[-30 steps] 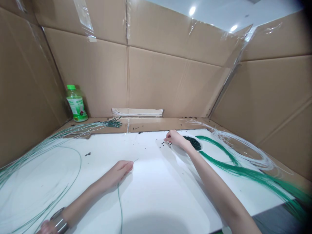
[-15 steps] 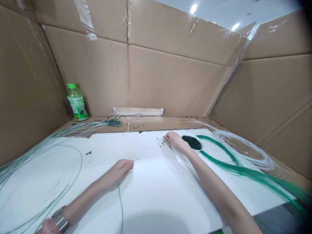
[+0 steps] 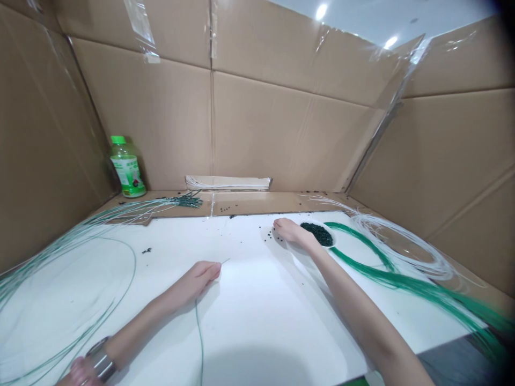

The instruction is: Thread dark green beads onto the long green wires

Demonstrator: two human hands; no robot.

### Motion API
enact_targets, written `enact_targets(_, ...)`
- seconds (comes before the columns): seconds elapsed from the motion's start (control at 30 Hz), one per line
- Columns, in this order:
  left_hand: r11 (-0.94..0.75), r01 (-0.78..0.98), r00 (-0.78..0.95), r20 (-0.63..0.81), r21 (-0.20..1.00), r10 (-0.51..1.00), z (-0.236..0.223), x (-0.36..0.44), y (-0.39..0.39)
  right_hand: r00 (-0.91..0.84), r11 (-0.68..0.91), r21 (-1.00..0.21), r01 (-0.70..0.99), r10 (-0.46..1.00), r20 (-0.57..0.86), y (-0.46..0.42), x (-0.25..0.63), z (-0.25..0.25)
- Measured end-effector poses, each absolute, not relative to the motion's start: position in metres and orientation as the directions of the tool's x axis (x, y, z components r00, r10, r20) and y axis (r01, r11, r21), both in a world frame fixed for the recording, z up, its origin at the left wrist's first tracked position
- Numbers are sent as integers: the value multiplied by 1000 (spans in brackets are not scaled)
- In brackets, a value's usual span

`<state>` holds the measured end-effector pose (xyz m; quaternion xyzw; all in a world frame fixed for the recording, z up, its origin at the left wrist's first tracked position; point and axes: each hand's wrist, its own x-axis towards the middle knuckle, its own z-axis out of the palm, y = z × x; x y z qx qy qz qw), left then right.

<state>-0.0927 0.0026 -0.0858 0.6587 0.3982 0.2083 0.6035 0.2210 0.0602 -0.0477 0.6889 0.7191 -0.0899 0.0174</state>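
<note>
My left hand (image 3: 204, 277) is closed on a thin green wire (image 3: 199, 338); a short end pokes out past the fingertips and the rest hangs down toward the front. Over a few scattered dark beads (image 3: 269, 234), my right hand (image 3: 286, 229) has its fingers curled together, and whatever they pinch is too small or hidden to make out. Just right of that hand sits a white bowl (image 3: 334, 239) full of small dark green beads (image 3: 317, 234), partly behind my wrist.
Green wires (image 3: 402, 283) and a coil of white wires (image 3: 426, 262) lie at right. Bundled wires with dark tips (image 3: 187, 200) stretch along the left. A green-capped bottle (image 3: 127, 174) stands in the back left corner. Cardboard walls (image 3: 277, 128) surround the white board (image 3: 249, 316).
My right hand has shifted slightly right, toward the bowl, with its fingers curled in more. My left hand and the wire stay almost still.
</note>
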Motion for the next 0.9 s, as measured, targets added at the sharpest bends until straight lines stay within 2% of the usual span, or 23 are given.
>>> enact_targets(0.17, 58, 272, 598, -216, 961, 772, -85, -92, 3, -99, 79, -121, 990, 980, -173, 58, 220, -47)
enact_targets(0.57, 63, 275, 595, -222, 959, 772, -82, -93, -1, -101, 76, -134, 988, 977, -187, 57, 222, -41)
enact_targets(0.9, 67, 278, 597, -227, 958, 770, -80, -92, 0, -156, 134, -148, 980, 977, -143, 56, 220, -36)
